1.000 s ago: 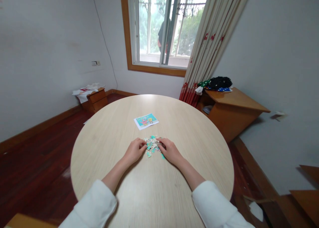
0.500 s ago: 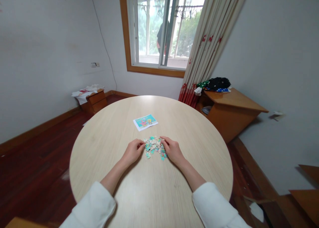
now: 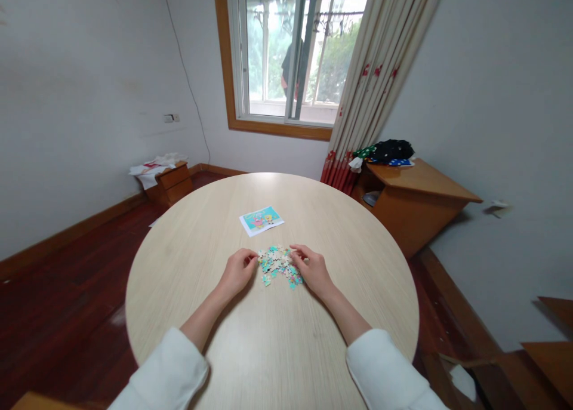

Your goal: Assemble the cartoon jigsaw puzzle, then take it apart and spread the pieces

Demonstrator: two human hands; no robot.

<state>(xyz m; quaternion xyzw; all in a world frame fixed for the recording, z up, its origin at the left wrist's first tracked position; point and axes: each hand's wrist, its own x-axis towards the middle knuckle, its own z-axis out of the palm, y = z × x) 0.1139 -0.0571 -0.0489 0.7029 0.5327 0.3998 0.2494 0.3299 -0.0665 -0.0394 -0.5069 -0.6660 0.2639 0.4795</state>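
Observation:
A loose heap of jigsaw puzzle pieces, some turquoise and some pale side up, lies on the round table. At the heap's left edge is my left hand, its thumb and fingers pressed together; whatever they pinch is too small to make out. My right hand rests at the right side of the heap with its fingers curved and apart, the tips at the pieces. Beyond the heap lies a picture sheet with cartoon figures on turquoise, the same colour as many pieces.
A wooden cabinet with dark clothes on it stands at the right behind the table. At the far left is a small drawer unit with white cloth on top. A person shows behind the window.
Both hands have drawn slightly outward from the heap, the left to the left and the right to the right. The heap and the picture sheet lie as before.

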